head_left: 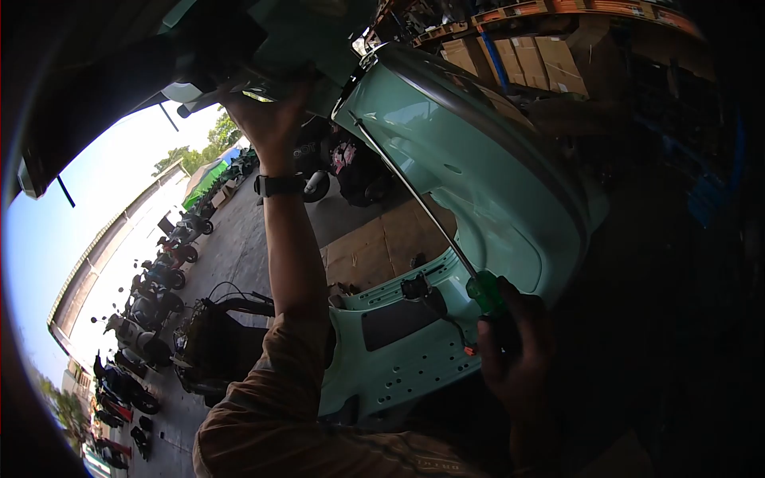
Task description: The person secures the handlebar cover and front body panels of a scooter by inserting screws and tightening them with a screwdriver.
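My right hand [514, 342] is wrapped round the green handle of a long screwdriver [422, 203]. Its shaft slants up and left across a mint-green scooter body [486, 175], and the tip is near the body's upper left edge. Raised at the upper left, my left hand [275, 119] reaches up against the shadowed underside of a dark and green scooter part [303, 40]. Shadow hides its fingertips, so I cannot see whether they grip. Below the screwdriver lies the scooter's perforated footboard [414, 362], with a loose cable and orange connector [470, 349] on it.
Flattened cardboard [382, 239] lies on the floor beyond the footboard. Parked scooters [147, 287] line the left. Cardboard boxes [530, 64] sit on racking at the upper right, where a blue object [705, 199] hangs in shadow.
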`<state>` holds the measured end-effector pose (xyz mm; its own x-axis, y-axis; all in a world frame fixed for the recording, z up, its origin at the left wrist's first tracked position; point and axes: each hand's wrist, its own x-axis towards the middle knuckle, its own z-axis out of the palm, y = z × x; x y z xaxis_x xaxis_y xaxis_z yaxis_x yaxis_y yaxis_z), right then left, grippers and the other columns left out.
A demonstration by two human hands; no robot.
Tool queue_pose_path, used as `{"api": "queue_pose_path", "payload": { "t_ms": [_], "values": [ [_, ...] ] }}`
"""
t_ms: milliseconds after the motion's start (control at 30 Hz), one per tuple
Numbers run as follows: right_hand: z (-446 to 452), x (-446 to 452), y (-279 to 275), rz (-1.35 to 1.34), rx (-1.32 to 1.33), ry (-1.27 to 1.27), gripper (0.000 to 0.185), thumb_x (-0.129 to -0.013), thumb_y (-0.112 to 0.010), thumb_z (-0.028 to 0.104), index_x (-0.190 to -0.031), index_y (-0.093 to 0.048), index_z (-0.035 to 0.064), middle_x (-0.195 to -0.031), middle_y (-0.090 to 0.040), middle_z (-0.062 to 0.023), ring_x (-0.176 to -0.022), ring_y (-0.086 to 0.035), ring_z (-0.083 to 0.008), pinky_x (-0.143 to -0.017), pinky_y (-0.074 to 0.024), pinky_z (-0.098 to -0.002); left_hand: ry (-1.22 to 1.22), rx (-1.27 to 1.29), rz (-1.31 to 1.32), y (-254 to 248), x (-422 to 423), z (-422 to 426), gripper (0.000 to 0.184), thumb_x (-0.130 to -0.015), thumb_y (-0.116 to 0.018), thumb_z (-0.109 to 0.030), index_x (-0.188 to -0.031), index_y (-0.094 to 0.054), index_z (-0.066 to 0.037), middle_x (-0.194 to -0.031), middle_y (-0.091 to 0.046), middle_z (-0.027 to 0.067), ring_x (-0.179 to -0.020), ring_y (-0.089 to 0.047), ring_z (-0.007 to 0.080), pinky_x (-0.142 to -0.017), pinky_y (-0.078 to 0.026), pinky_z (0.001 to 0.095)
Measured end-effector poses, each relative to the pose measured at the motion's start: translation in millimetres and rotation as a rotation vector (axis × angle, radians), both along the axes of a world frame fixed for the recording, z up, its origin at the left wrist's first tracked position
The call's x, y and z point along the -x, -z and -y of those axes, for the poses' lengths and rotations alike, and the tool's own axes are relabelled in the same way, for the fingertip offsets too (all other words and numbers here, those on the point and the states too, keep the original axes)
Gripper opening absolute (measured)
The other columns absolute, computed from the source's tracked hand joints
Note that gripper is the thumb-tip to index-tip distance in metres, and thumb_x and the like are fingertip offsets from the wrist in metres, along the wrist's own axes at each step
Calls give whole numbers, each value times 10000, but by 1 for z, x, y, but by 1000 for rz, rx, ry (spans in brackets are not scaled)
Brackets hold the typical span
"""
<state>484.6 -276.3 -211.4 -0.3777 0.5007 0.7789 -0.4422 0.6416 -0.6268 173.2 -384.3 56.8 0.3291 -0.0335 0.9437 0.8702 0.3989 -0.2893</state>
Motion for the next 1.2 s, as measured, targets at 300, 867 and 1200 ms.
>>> {"api": "queue_pose_path", "payload": {
  "t_ms": [300,867,1200],
  "values": [
    [3,11,4,26,-12,-110,418,-875,-668,128,-1256,-579,-20,-974,-596,-139,-782,-639,-217,-642,-514,-323,100,-46,1,-1,-1,-1,977,-514,-970,-367,-1243,-446,19,-1170,-550,152,-1065,-543,294,-933,-443,412],
    [12,13,-35,42,-121,214,445,-867,-702,117,-1284,-583,17,-915,-600,-123,-805,-618,-238,-674,-503,-356,81,210,-86,-22,8,3,955,-494,-976,-440,-1169,-447,-19,-1172,-493,125,-1074,-513,244,-872,-454,386],
    [20,22,-83,43,-308,377,426,-882,-707,150,-1278,-591,45,-880,-580,-110,-768,-612,-212,-639,-504,-348,53,79,-156,-13,20,1,918,-597,-938,-391,-1248,-406,-23,-1096,-563,118,-1009,-579,253,-902,-484,408]
  ]
}}
